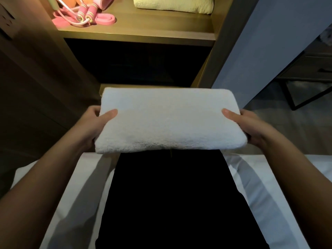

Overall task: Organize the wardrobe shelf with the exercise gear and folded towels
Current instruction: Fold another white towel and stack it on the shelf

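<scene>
Under the white towel, fingers unseen

The white towel is plain and unpatterned, while the yellow towel on the shelf is a pale, creamy lemon against the shelf's warm olive-brown wood. The jump rope has pink handles ringed with thin pale-yellow bands and a whitish cord, the flat band beside it is solid pink, and orange shapes show behind. The bed sheet is white, the clothing black, the wall dull blue-grey, and the compartment under the shelf nearly black in shadow.
</scene>
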`<act>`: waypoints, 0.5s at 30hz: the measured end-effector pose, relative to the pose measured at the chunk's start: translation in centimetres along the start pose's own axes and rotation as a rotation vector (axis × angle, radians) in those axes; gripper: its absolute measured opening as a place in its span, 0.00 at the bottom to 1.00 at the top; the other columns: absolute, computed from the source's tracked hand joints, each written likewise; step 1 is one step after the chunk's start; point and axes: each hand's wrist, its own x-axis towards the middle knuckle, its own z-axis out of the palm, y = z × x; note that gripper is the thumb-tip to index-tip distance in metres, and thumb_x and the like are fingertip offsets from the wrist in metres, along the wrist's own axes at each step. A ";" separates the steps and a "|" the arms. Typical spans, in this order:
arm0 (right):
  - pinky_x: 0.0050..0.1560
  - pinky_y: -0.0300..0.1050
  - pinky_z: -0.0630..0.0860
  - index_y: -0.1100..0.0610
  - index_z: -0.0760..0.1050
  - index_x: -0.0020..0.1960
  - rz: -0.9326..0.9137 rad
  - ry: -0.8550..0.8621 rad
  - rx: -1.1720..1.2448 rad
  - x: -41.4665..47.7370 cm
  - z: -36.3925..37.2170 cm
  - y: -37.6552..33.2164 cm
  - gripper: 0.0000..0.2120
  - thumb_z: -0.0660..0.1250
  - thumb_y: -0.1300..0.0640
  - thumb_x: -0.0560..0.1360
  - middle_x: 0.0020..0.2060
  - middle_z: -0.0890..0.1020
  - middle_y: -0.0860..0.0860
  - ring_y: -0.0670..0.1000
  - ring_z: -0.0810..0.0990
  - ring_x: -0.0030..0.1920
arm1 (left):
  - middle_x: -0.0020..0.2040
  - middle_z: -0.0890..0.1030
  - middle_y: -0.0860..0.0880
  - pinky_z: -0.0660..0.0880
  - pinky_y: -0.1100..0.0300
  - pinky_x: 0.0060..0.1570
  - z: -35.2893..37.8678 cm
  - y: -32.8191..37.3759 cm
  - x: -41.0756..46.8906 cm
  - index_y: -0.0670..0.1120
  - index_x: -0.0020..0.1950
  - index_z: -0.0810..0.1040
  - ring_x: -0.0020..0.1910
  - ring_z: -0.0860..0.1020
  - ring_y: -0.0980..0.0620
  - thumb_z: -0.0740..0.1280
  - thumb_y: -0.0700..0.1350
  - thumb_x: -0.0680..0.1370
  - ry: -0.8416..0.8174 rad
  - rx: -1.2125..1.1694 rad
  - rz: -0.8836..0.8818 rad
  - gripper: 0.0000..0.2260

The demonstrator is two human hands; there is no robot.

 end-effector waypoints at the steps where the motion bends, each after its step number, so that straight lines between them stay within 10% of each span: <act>1: 0.42 0.46 0.77 0.62 0.72 0.63 -0.007 -0.002 -0.001 0.1 0.0 -0.1 0.19 0.66 0.52 0.78 0.48 0.81 0.52 0.51 0.80 0.46 | 0.57 0.75 0.46 0.74 0.54 0.40 -0.1 0.1 0.6 0.44 0.67 0.67 0.46 0.76 0.52 0.67 0.50 0.79 0.000 0.027 0.039 0.20; 7: 0.60 0.55 0.74 0.60 0.66 0.71 0.106 -0.004 -0.309 1.5 1.3 2.7 0.28 0.67 0.47 0.77 0.63 0.76 0.58 0.58 0.76 0.59 | 0.67 0.71 0.41 0.74 0.46 0.57 1.2 -2.2 2.6 0.43 0.71 0.62 0.61 0.73 0.41 0.68 0.55 0.77 -0.054 0.397 -0.100 0.28; 11: 0.66 0.57 0.67 0.56 0.62 0.74 -0.423 0.278 -0.931 0.9 2.6 1.7 0.27 0.65 0.51 0.78 0.69 0.70 0.58 0.61 0.69 0.68 | 0.64 0.73 0.44 0.72 0.46 0.57 2.5 -0.5 0.3 0.44 0.68 0.69 0.60 0.74 0.42 0.64 0.53 0.77 0.179 0.804 0.655 0.22; 15: 0.73 0.58 0.59 0.53 0.62 0.76 -0.803 -0.068 -1.116 -2.9 6.8 2.8 0.34 0.57 0.40 0.73 0.74 0.67 0.54 0.58 0.64 0.73 | 0.76 0.61 0.43 0.59 0.41 0.72 7.2 -1.9 -3.4 0.48 0.77 0.57 0.74 0.61 0.40 0.62 0.64 0.72 -0.181 1.242 0.969 0.38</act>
